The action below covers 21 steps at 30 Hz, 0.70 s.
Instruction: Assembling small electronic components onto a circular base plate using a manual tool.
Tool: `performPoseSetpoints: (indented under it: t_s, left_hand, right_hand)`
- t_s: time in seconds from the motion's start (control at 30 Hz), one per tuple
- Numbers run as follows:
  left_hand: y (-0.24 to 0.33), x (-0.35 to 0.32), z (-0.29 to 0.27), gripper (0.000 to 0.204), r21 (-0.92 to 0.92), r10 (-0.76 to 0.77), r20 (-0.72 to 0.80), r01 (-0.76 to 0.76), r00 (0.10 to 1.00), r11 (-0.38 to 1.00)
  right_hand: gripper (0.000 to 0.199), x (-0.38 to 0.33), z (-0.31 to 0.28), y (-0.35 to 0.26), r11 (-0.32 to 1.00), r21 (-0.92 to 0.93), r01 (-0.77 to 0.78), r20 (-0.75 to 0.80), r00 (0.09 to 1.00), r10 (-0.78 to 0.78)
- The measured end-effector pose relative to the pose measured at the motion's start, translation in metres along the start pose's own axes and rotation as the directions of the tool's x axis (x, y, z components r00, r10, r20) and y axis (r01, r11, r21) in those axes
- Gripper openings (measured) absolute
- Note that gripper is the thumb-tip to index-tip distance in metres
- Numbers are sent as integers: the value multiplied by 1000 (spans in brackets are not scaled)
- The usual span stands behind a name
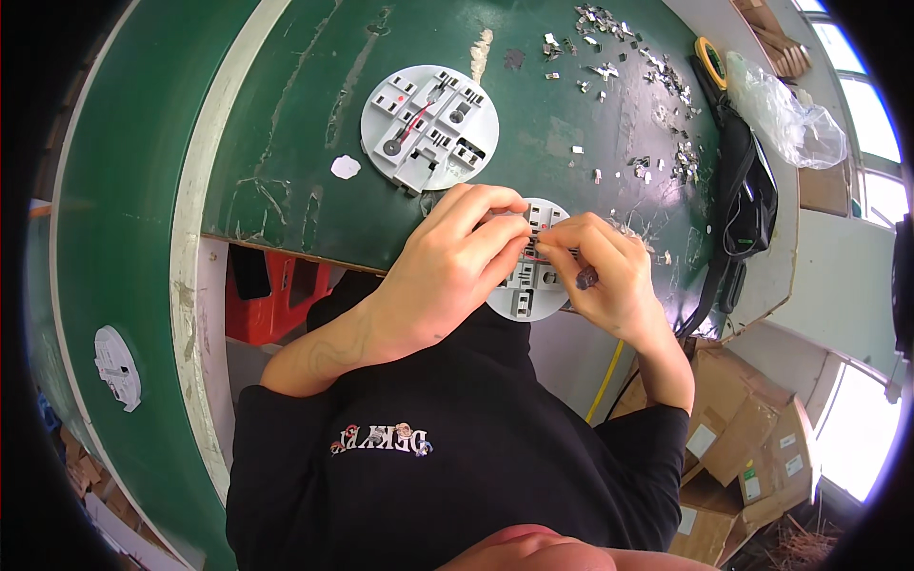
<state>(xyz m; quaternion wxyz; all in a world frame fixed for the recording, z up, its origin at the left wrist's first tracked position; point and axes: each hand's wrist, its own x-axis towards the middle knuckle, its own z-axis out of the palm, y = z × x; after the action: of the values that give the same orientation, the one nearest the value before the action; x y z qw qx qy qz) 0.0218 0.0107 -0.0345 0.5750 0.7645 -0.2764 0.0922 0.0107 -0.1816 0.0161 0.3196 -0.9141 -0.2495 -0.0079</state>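
Both my hands meet over a small round light-grey plastic base (523,305) with slots and small parts, at the table's front edge. My left hand (462,249) is closed, its thumb and fingertips pinched at the base's upper left; whatever they hold is hidden. My right hand (609,276) is closed too, with its fingertips pinched close to the left ones over the middle of the base. From its curled fingers sticks the dark end of a slim tool (586,278), whose kind I cannot make out. Just beyond lies a larger round grey base (464,127) with red and black wires.
Several small metal clips (657,81) are scattered over the green table (305,124) at the far right. A black bag (745,186), a yellow tape roll (710,63) and a clear plastic bag (795,114) lie along its right side. A red stool (276,300) stands below; cardboard boxes (738,419) are lower right.
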Motion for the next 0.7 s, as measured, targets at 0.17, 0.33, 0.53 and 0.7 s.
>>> performPoseSetpoints:
  t_s: [0.17, 0.33, 0.53, 0.7]
  left_hand:
    - [1, -1, -2, 20, -8, -3, 9, 3, 1000, 1000]
    - [-2, -2, -3, 21, -42, -21, 40, 23, 999, 999]
    - [-5, -5, -12, 42, -83, -40, 155, 53, 987, 995]
    - [0, -10, -15, 73, 28, -18, 291, 10, 956, 1000]
  right_hand:
    - [15, 1, 2, -5, 996, -68, 50, -5, 999, -51]
    - [14, 3, 2, -12, 989, -143, 44, 59, 998, -36]
    - [15, 3, 0, -15, 996, -43, -74, 88, 993, 77]
    - [15, -1, 5, -16, 997, -32, -72, 54, 996, 73]
